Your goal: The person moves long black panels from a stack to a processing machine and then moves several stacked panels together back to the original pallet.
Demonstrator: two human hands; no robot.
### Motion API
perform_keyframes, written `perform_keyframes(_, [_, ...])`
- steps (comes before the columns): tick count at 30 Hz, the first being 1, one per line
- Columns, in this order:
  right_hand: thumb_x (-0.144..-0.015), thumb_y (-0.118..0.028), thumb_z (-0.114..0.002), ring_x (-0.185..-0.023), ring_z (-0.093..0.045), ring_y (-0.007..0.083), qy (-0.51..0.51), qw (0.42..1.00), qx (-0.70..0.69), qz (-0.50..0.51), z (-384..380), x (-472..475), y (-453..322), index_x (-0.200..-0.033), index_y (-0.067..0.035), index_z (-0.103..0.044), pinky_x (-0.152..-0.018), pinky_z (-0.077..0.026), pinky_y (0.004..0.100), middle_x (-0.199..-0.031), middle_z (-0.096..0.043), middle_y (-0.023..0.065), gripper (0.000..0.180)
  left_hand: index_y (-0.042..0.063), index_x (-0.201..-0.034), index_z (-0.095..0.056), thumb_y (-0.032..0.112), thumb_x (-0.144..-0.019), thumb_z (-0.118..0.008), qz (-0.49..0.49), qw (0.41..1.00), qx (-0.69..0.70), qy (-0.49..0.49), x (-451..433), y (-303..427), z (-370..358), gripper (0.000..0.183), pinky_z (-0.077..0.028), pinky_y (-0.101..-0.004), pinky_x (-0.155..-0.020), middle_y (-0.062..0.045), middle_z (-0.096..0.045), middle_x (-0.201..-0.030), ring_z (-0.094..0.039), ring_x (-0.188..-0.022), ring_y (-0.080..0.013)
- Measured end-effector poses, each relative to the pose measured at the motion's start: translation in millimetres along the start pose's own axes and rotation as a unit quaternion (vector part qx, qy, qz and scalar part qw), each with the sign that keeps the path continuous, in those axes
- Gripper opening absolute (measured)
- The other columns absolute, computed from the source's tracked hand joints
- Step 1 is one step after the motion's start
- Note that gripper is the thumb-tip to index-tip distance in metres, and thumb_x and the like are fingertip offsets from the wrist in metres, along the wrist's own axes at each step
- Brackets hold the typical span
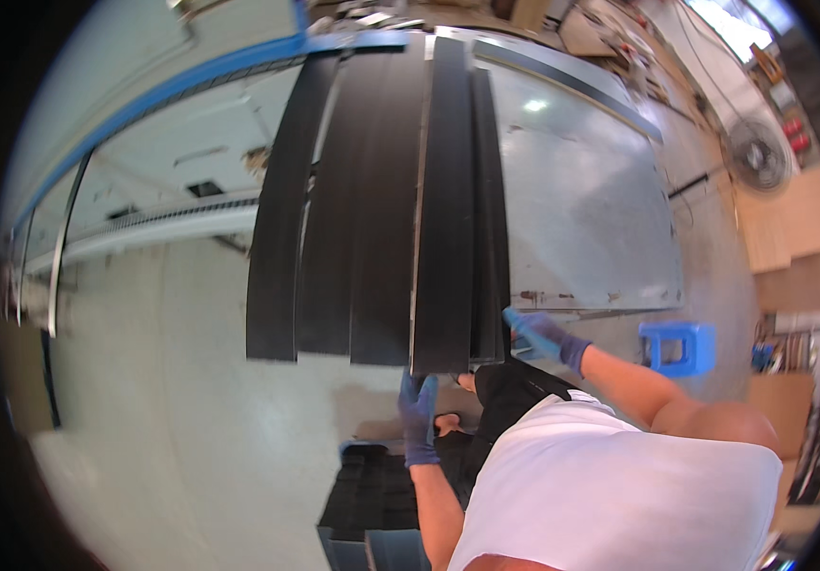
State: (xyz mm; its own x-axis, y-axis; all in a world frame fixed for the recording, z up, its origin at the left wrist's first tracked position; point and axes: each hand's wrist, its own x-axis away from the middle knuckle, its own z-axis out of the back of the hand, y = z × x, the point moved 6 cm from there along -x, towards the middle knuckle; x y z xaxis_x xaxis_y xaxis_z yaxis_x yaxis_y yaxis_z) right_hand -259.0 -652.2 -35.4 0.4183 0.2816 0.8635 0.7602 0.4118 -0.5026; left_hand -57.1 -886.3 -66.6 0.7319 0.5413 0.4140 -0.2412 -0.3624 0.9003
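Note:
Several long black panels (385, 214) lie side by side before me, their near ends reaching past the table edge. At the near end of a narrower black panel (444, 214), my left hand (419, 417) in a blue glove has its fingers and thumb up against the corner; whether it grips there is hidden. My right hand (542, 335), also gloved, is held flat with fingers stretched out along the right side of the panels, near a thin black strip (490, 214). Nothing shows in its grasp.
A pale metal tabletop (588, 214) extends right of the panels, with a grey bar (567, 82) on its far side. A blue plastic stool (677, 350) stands at right. Stacked black pieces (374, 492) sit low beside my legs. A fan (759, 153) stands farther off; a blue-edged frame (167, 86) spans the left.

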Motion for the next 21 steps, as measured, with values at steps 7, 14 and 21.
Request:
perform_keyframes(7, [-0.090,-0.057,-0.058,-0.096,-0.064,0.0236,-0.007,0.976,0.091,0.196,-59,24,-36,-0.126,0.006,-0.051,-0.082,-0.050,0.0336,-0.105,-0.066,0.0139,0.072,-0.002,-0.127,-0.054,0.008,-0.092,-0.060,-0.063,0.964,-0.196,-0.170,-52,-28,-12,0.037,-0.049,-0.0334,-0.093,-0.011,-0.059,-0.125,-0.057,-0.111,-0.0201])
perform_keyframes(14, [-0.086,-0.055,-0.063,-0.102,-0.063,0.0379,0.077,0.964,0.198,0.161,-67,10,-15,-0.124,0.017,-0.043,-0.088,-0.048,0.0417,-0.104,-0.063,0.0325,0.084,-0.002,-0.126,-0.055,0.012,-0.092,-0.060,-0.071,0.943,-0.236,-0.222,-62,28,-27,0.037,-0.049,-0.0349,-0.095,-0.012,-0.061,-0.121,-0.059,-0.110,-0.0213])
perform_keyframes(21, [-0.090,-0.047,-0.060,-0.107,-0.062,0.0379,0.051,0.970,0.030,0.237,-80,-21,15,-0.122,0.009,-0.051,-0.089,-0.047,0.0429,-0.113,-0.062,0.0303,0.065,0.001,-0.128,-0.055,0.013,-0.094,-0.056,-0.097,0.935,-0.286,-0.184,-65,66,-43,0.036,-0.049,-0.0330,-0.088,-0.010,-0.065,-0.114,-0.061,-0.103,-0.0188])
